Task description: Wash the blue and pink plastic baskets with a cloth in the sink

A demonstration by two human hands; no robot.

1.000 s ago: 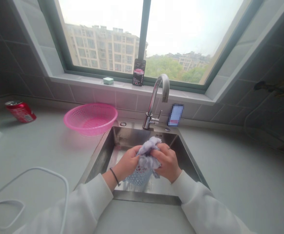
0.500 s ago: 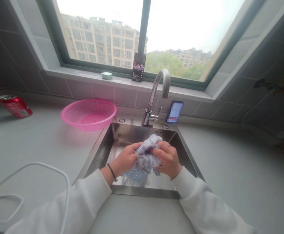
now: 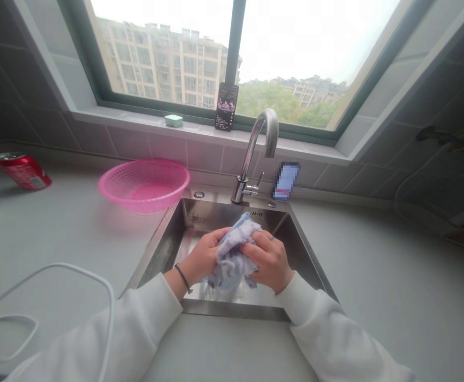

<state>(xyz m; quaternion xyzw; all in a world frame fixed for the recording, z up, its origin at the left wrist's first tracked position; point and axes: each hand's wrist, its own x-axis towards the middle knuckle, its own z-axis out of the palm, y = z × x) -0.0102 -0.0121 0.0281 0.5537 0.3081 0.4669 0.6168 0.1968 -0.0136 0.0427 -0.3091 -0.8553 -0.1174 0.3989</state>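
Over the steel sink (image 3: 164, 249), both hands grip a bunched pale blue cloth (image 3: 232, 249). My left hand (image 3: 203, 257) is closed on its left side, a dark band on that wrist. My right hand (image 3: 267, 260) is closed on its right side, with a ring on one finger. The cloth's top pokes up between the thumbs. A light blue perforated basket (image 3: 216, 284) shows just under the cloth and is mostly hidden by it. I cannot tell whether either hand also grips the basket.
A chrome tap (image 3: 255, 148) arches over the sink's back edge. A pink colander (image 3: 144, 183) sits on the counter to the left, a red can (image 3: 23, 171) lies further left, and a white cable (image 3: 57, 281) loops at the near left. A phone (image 3: 226, 106) leans on the windowsill.
The hands have worked the cloth closer together and slightly lower, so it now covers most of the blue basket. The view has shifted a little downward.
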